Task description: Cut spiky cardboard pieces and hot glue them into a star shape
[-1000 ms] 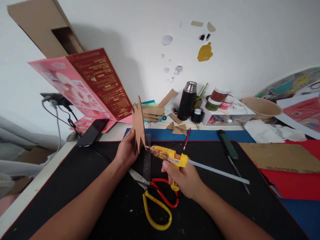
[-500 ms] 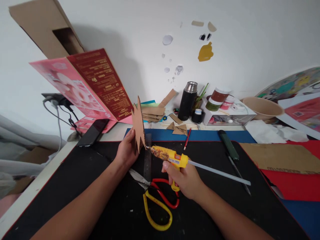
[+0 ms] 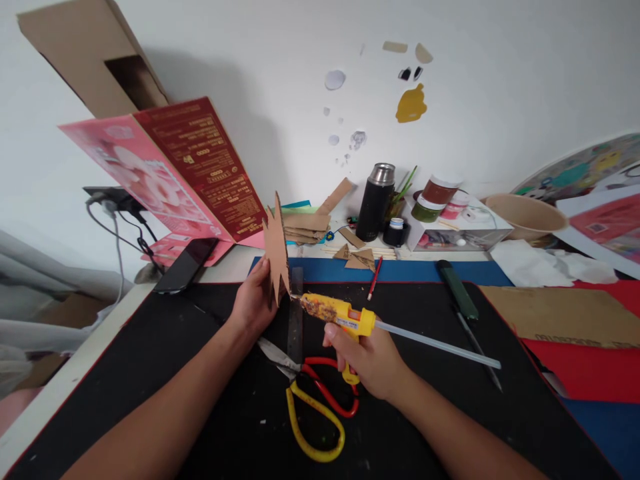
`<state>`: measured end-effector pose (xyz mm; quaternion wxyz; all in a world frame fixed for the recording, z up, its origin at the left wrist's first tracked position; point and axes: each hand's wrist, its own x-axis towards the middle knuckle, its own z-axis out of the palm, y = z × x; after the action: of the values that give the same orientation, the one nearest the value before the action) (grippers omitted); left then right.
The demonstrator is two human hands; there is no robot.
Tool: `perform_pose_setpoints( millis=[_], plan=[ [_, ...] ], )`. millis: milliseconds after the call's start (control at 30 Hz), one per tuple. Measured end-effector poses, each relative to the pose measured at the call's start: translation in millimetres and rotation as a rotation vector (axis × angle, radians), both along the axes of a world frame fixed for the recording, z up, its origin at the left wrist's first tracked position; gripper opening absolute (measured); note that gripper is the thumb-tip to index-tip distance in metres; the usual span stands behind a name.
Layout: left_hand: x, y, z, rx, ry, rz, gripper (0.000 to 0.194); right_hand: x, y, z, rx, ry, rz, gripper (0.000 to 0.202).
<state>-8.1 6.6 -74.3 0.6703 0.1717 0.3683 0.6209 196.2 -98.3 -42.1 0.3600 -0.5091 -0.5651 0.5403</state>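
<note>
My left hand [image 3: 254, 293] grips a spiky cardboard cutout [image 3: 277, 257] and holds it upright, edge partly toward me. My right hand [image 3: 373, 353] is closed round a yellow hot glue gun [image 3: 327, 310], its front crusted with brown residue. The gun's nozzle is at the lower edge of the cutout; whether it touches I cannot tell. A long clear glue stick [image 3: 437, 343] sticks out of the back of the gun. Beneath my hands lie scissors [image 3: 317, 413] with one red and one yellow handle, and a clear ruler [image 3: 296, 327].
A black mat [image 3: 165, 373] covers the desk. A green utility knife [image 3: 457, 290] and a pen [image 3: 477, 350] lie to the right. Behind stand a black thermos [image 3: 376, 207] and paint jars [image 3: 443, 190]. A phone [image 3: 187, 265] rests at left, near a pink-and-red folder [image 3: 200, 167].
The glue gun has shifted very slightly left along with my right hand. My left hand and the cardboard cutout look the same.
</note>
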Motion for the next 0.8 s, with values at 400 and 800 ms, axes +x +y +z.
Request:
perform_pose_setpoints(
  millis=[400,800],
  plan=[
    [1.8,-0.8,2.3,-0.001,-0.007,0.019,0.021,1.5,0.2,-3.7,-0.008,0.014,0.007,0.044],
    [1.8,-0.8,2.8,0.000,-0.007,0.021,0.018,1.6,0.2,-0.6,-0.016,0.041,0.012,0.045]
  ],
)
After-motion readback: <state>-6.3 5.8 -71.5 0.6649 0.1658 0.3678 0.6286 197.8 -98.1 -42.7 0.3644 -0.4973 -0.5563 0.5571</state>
